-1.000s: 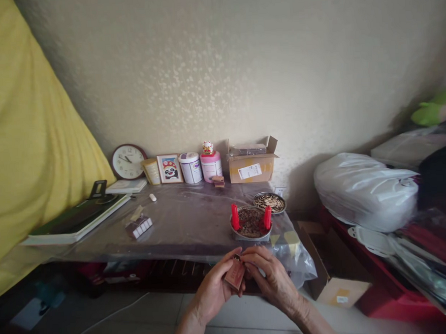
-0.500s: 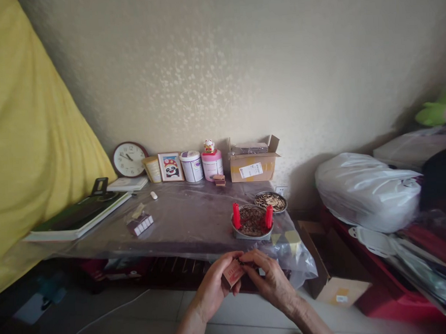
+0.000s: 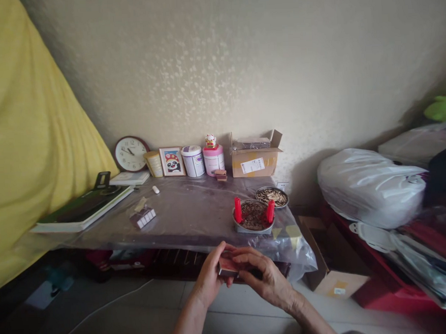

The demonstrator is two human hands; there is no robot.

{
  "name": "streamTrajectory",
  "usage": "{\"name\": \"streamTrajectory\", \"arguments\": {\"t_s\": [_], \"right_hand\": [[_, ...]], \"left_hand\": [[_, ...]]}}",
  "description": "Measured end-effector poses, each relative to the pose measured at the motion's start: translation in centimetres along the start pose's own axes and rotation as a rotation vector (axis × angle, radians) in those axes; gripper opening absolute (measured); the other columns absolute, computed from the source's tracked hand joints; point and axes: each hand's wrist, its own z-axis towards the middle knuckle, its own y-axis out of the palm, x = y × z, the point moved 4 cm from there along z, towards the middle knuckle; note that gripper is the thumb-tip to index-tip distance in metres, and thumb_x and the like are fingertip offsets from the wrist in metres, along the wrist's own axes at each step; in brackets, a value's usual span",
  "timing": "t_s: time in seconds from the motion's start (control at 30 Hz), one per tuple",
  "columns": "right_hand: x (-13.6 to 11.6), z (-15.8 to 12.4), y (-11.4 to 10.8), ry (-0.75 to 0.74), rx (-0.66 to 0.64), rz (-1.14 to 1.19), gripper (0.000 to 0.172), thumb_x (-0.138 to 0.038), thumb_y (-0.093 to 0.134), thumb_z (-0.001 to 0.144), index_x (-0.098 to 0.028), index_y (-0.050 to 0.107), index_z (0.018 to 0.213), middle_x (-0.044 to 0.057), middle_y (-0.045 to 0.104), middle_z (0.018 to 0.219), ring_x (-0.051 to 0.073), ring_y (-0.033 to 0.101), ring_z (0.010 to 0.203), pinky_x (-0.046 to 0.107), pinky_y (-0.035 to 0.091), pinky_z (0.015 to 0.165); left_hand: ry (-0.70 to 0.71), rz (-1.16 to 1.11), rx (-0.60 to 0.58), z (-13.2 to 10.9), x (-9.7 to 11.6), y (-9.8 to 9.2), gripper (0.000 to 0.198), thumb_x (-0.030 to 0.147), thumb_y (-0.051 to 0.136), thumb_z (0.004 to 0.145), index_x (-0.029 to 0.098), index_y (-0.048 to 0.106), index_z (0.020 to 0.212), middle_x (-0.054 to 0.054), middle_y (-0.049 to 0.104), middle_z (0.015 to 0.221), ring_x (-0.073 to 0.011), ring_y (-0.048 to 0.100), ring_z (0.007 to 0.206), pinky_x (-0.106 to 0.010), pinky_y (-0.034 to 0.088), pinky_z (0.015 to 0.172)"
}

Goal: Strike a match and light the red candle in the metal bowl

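In front of the table's near edge, my left hand (image 3: 209, 276) grips a small reddish matchbox (image 3: 227, 266) between thumb and fingers. From the other side, the fingers and thumb of my right hand (image 3: 262, 273) close over the box's right end. Whether a match is also between the right fingers is hidden. Just beyond the hands stands a metal bowl (image 3: 254, 230) of grainy brown filling, with two red candles upright in it, a left one (image 3: 238, 210) and a right one (image 3: 271, 211). Behind it sits a round dish (image 3: 259, 191) of matchsticks.
A plastic sheet covers the table (image 3: 195, 212). A pack of matchboxes (image 3: 144, 217) lies left, near a large book (image 3: 88, 207). A clock (image 3: 131, 154), canisters (image 3: 193, 161) and a carton (image 3: 256, 163) line the wall. An open cardboard box (image 3: 334, 275) stands right.
The matchbox has turned from tilted to nearly level in my left hand. My right fingers have shifted over its right end. The view has moved slightly.
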Motion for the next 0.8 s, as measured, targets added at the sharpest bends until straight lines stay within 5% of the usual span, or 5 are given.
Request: {"name": "streamTrajectory", "arguments": {"t_s": [0.33, 0.53, 0.8], "right_hand": [[0.6, -0.3, 0.4, -0.069, 0.03, -0.23, 0.03, -0.008, 0.055, 0.087, -0.023, 0.062, 0.112, 0.006, 0.066, 0.116, 0.017, 0.063, 0.108, 0.031, 0.05, 0.093], [0.7, -0.6, -0.4, -0.134, 0.195, -0.533, 0.029, -0.011, 0.05, 0.089, -0.02, 0.058, 0.116, 0.009, 0.067, 0.107, 0.021, 0.065, 0.098, 0.037, 0.054, 0.087], [-0.2, -0.4, -1.0, -0.208, 0.167, -0.492, 0.027, -0.015, 0.052, 0.092, -0.025, 0.06, 0.115, 0.007, 0.065, 0.109, 0.02, 0.061, 0.102, 0.037, 0.052, 0.09]], "left_hand": [[-0.029, -0.088, 0.058, 0.3, -0.5, 0.0, 0.034, 0.05, 0.058, 0.082, 0.018, 0.057, 0.069, -0.001, 0.065, 0.063, -0.01, 0.056, 0.046, -0.021, 0.044, 0.044], [0.097, -0.051, -0.009, -0.2, 0.1, 1.2, 0.029, 0.04, 0.069, 0.078, 0.02, 0.062, 0.098, -0.002, 0.069, 0.085, -0.0132, 0.062, 0.07, -0.028, 0.05, 0.07], [0.119, -0.081, -0.086, -0.2, 0.1, 1.2, 0.035, 0.034, 0.065, 0.083, 0.022, 0.063, 0.116, -0.004, 0.065, 0.098, -0.0168, 0.058, 0.089, -0.029, 0.045, 0.073]]}}
